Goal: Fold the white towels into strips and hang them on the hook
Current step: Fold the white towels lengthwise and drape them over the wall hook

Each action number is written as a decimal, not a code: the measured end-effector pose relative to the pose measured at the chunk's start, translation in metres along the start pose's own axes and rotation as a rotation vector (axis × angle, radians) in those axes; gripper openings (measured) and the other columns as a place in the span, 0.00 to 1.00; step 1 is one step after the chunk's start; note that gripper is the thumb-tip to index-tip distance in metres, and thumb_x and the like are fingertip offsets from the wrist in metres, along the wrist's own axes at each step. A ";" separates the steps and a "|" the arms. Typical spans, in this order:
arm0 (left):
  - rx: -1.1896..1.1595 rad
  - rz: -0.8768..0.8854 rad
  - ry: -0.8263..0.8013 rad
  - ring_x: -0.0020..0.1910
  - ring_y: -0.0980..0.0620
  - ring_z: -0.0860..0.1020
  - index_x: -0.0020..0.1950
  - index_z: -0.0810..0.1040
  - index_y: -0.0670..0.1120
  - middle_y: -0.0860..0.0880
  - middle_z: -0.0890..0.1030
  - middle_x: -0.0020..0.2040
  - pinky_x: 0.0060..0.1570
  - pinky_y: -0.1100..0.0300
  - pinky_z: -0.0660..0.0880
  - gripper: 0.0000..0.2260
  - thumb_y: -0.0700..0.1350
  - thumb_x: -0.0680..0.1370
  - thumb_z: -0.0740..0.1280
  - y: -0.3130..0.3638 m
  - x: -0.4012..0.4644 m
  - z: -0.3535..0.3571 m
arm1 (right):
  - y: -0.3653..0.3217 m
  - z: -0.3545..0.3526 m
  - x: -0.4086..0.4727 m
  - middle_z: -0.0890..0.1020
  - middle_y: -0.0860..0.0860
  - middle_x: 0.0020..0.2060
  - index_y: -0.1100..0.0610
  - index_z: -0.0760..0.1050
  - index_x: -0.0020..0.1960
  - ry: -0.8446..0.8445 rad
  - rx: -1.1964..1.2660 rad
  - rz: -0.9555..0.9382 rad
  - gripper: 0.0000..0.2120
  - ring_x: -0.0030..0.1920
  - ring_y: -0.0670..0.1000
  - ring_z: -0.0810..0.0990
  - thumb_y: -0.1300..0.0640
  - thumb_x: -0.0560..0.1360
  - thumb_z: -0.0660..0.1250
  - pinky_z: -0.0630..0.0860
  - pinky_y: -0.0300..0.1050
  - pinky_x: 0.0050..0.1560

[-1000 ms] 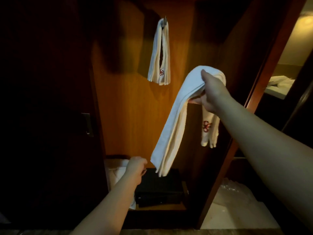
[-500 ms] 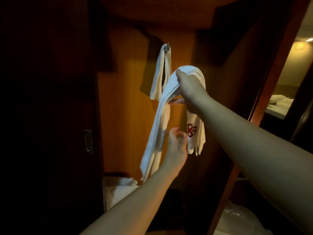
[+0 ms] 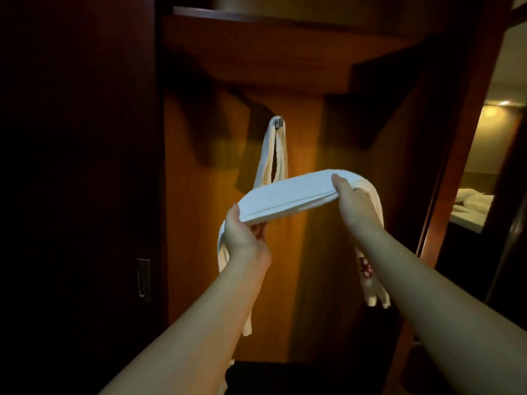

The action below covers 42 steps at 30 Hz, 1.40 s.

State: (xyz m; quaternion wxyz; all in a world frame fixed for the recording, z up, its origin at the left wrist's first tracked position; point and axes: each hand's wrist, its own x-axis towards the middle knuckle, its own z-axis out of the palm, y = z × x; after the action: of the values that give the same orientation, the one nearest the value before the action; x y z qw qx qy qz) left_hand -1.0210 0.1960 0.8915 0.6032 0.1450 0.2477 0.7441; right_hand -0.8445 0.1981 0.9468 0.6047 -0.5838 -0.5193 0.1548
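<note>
Here, the left hand grips one end of a folded white towel strip, the right hand grips the other, and the strip spans level between them, ends dangling. Behind, another towel hangs on the hook.

Person, head-camera view: two forearms and two hands. Left forearm enters from the lower left of the frame, bare from the frame edge to the wrist, no sleeve in view. Right forearm enters from the lower right, likewise bare. Left hand, centre-left, ungloved. Right hand, centre-right, ungloved. Wrists bare of watch or band.
</note>
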 end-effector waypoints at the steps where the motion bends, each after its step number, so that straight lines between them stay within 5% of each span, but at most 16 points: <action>1: 0.017 0.014 0.013 0.46 0.49 0.86 0.58 0.79 0.44 0.45 0.87 0.47 0.40 0.59 0.82 0.14 0.53 0.80 0.66 0.008 0.002 0.005 | 0.004 0.001 0.004 0.78 0.45 0.42 0.50 0.74 0.53 0.005 0.059 0.045 0.18 0.42 0.43 0.74 0.36 0.78 0.59 0.67 0.44 0.46; 6: 0.202 0.093 -0.129 0.48 0.51 0.82 0.54 0.78 0.47 0.47 0.84 0.47 0.36 0.63 0.77 0.08 0.51 0.81 0.65 0.030 0.011 0.035 | 0.004 0.003 0.028 0.78 0.48 0.51 0.51 0.75 0.55 0.072 0.388 0.155 0.18 0.55 0.51 0.75 0.37 0.76 0.64 0.66 0.47 0.59; 13: 0.605 0.298 -0.261 0.62 0.47 0.76 0.50 0.76 0.51 0.47 0.79 0.57 0.69 0.47 0.68 0.16 0.64 0.79 0.62 0.074 0.059 0.088 | -0.024 0.005 0.094 0.83 0.48 0.45 0.49 0.78 0.46 0.017 0.348 0.032 0.20 0.50 0.49 0.81 0.33 0.74 0.61 0.71 0.45 0.45; 18: 0.522 0.235 -0.410 0.58 0.48 0.79 0.62 0.75 0.45 0.44 0.81 0.58 0.69 0.54 0.67 0.26 0.66 0.80 0.59 0.106 0.106 0.146 | -0.059 0.020 0.161 0.86 0.51 0.42 0.48 0.78 0.55 -0.078 0.423 0.007 0.24 0.45 0.52 0.86 0.30 0.73 0.63 0.80 0.48 0.47; 22: 0.528 0.231 -0.448 0.74 0.46 0.68 0.77 0.65 0.43 0.41 0.71 0.74 0.73 0.54 0.60 0.33 0.66 0.82 0.53 0.118 0.151 0.189 | -0.083 0.039 0.219 0.86 0.44 0.37 0.46 0.75 0.56 -0.161 0.460 -0.031 0.23 0.37 0.44 0.86 0.29 0.76 0.58 0.79 0.39 0.33; 25: 0.559 0.275 -0.392 0.74 0.46 0.67 0.76 0.66 0.42 0.41 0.72 0.73 0.75 0.51 0.57 0.33 0.66 0.82 0.52 0.116 0.187 0.215 | -0.092 0.055 0.261 0.80 0.53 0.63 0.50 0.70 0.71 -0.163 0.437 -0.011 0.36 0.63 0.55 0.79 0.26 0.74 0.56 0.74 0.57 0.64; 27: 0.582 0.303 -0.361 0.70 0.47 0.71 0.75 0.68 0.41 0.44 0.77 0.64 0.73 0.53 0.60 0.33 0.66 0.82 0.52 0.113 0.212 0.227 | -0.093 0.067 0.287 0.75 0.56 0.69 0.52 0.67 0.75 -0.153 0.440 0.001 0.39 0.69 0.58 0.73 0.26 0.74 0.56 0.67 0.62 0.71; 30: 0.600 0.313 -0.305 0.58 0.49 0.77 0.71 0.71 0.40 0.47 0.78 0.50 0.62 0.55 0.64 0.33 0.67 0.81 0.53 0.105 0.247 0.236 | -0.083 0.084 0.311 0.78 0.57 0.65 0.53 0.69 0.72 -0.139 0.410 0.039 0.38 0.66 0.58 0.76 0.27 0.75 0.56 0.69 0.61 0.70; 33: 0.603 0.278 -0.275 0.69 0.45 0.73 0.71 0.70 0.40 0.42 0.78 0.64 0.61 0.54 0.65 0.34 0.67 0.81 0.54 0.095 0.278 0.235 | -0.063 0.102 0.329 0.78 0.57 0.61 0.55 0.71 0.70 -0.141 0.358 0.074 0.36 0.63 0.58 0.77 0.28 0.76 0.55 0.71 0.60 0.68; 42: 0.671 0.282 -0.254 0.75 0.42 0.67 0.78 0.63 0.44 0.41 0.70 0.74 0.77 0.43 0.56 0.40 0.72 0.77 0.54 0.069 0.334 0.215 | -0.022 0.139 0.348 0.73 0.60 0.69 0.56 0.66 0.76 -0.136 0.290 0.145 0.38 0.70 0.61 0.71 0.30 0.78 0.52 0.66 0.58 0.68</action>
State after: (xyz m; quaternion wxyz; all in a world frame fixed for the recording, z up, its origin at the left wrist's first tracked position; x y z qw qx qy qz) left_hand -1.0435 0.5510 1.0810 0.4399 0.4580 0.3782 0.6736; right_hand -0.8225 0.5440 1.0905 0.6332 -0.5145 -0.4878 0.3105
